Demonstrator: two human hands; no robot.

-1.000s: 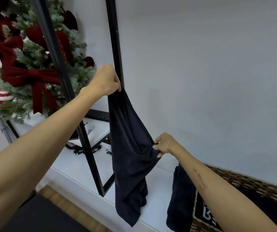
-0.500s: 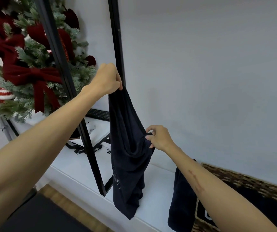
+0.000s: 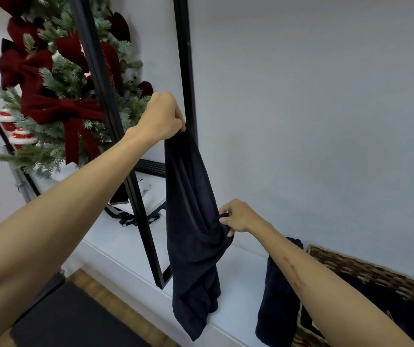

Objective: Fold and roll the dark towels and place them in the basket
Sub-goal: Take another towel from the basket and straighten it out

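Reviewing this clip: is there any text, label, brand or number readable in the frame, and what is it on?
No text can be read.
White marks on the dark item inside the woven basket: mostly hidden behind the right forearm, illegible.
Keyboard on the white shelf: keys too small to read.
The held dark towel: no print visible.

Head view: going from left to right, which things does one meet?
Decorated tree → left hand → held dark towel → right hand → second dark towel → woven basket.
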